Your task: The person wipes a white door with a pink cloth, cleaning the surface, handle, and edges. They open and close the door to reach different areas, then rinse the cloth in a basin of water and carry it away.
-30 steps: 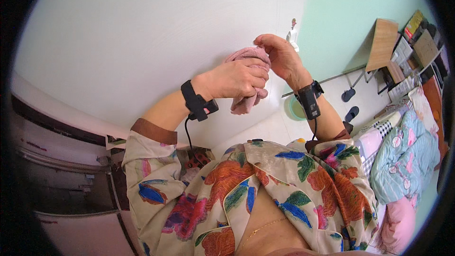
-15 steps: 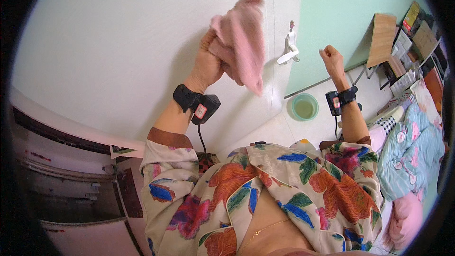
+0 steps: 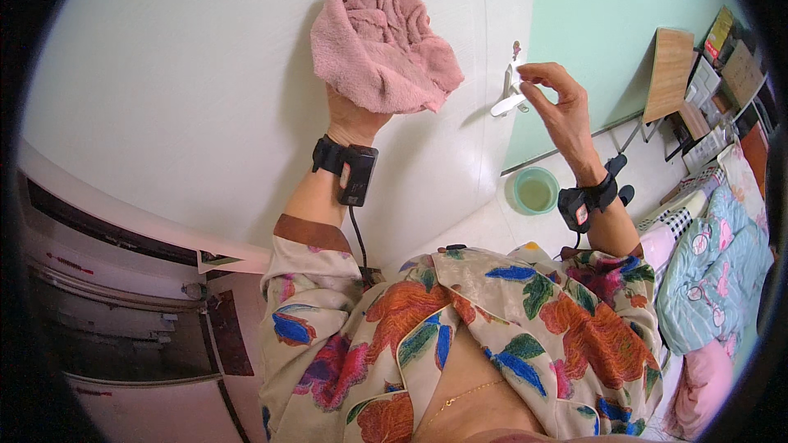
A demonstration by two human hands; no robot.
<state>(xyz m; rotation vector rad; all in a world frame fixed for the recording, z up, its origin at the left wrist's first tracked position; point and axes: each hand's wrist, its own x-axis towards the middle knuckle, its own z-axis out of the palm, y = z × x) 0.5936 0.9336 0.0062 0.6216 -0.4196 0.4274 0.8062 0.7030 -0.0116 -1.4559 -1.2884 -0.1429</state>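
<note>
A bunched pink terry cloth (image 3: 382, 45) is held up in front of the white door (image 3: 205, 98) by my left hand (image 3: 355, 115). The cloth hides most of that hand's fingers; only the heel of the hand and the wrist show below it. My right hand (image 3: 562, 107) is open and holds nothing, thumb and fingers curved apart. Its fingertips are beside the white door handle (image 3: 509, 104), and whether they touch it I cannot tell.
On the floor below my right hand stands a green basin (image 3: 536, 191) with liquid in it. To the right are a bed with a light blue quilt (image 3: 707, 271), a leaning wooden board (image 3: 669, 74) and piled boxes. A dark shelf recess (image 3: 123, 336) lies at lower left.
My left hand has turned and moved slightly, and the cloth, blurred and hanging before, is now spread wide over it. My right hand has opened from a closed shape and moved left toward the handle.
</note>
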